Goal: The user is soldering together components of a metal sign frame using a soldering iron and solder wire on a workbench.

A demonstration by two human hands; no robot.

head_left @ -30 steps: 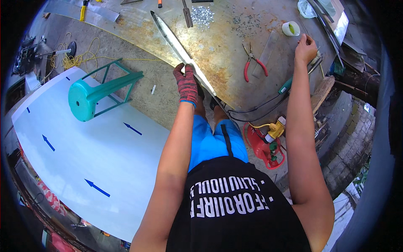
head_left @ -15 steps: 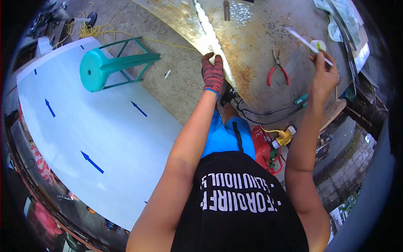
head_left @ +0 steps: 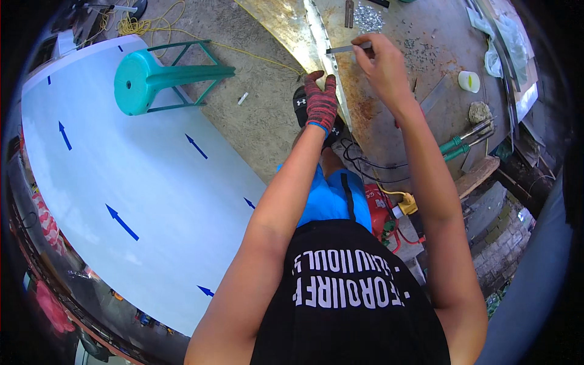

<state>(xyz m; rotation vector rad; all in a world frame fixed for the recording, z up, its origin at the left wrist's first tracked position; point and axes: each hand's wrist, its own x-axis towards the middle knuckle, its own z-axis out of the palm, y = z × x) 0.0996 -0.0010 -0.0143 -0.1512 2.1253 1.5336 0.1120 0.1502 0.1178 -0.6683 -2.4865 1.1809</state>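
Head view: left hand (head_left: 320, 102) in red-and-black knit glove, at left edge of long narrow shiny metal strip (head_left: 331, 66); fingers and thumb slightly parted, can't tell whether they grip it. Strip lies along left edge of rust-stained metal work surface (head_left: 441, 30), near end toward the person. Bare right hand (head_left: 384, 68) pinches thin greyish stick with dark tip (head_left: 344, 49), fingers closed on it, tip at strip. Right of that hand: small white cup with yellow-green contents (head_left: 469, 81). Beyond: pile of small silvery metal bits (head_left: 369, 20).
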